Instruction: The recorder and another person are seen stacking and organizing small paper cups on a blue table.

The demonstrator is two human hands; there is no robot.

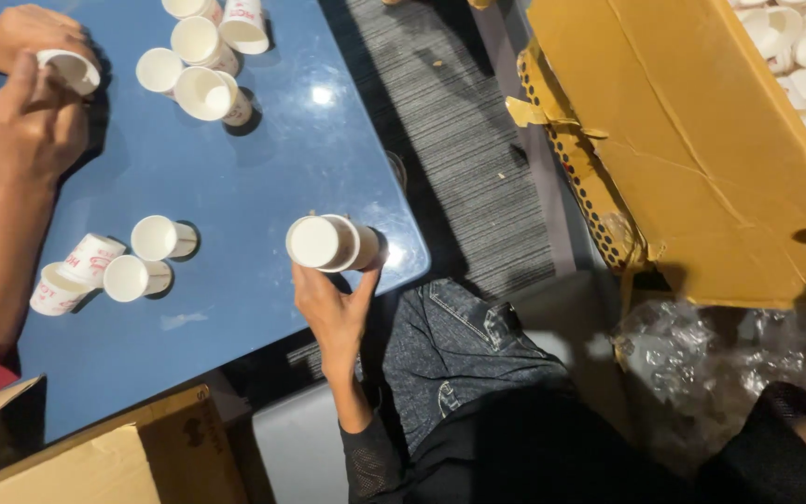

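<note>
My left hand [331, 306] grips a short stack of white paper cups [328, 243] lying on its side at the near right corner of the blue table [263, 177]. Only my right arm in a black sleeve [795, 429] shows at the lower right; its hand is out of frame. Across the table at the left, another person's two hands [30, 103] hold a single white cup [72, 70].
Several loose white cups [202, 89] stand at the table's far middle, and more [132, 266] lie near its left edge. A large open cardboard box [701, 149] holding many cups stands at the right, crumpled clear plastic [701, 364] below it. Another carton [114, 457] sits at the bottom left.
</note>
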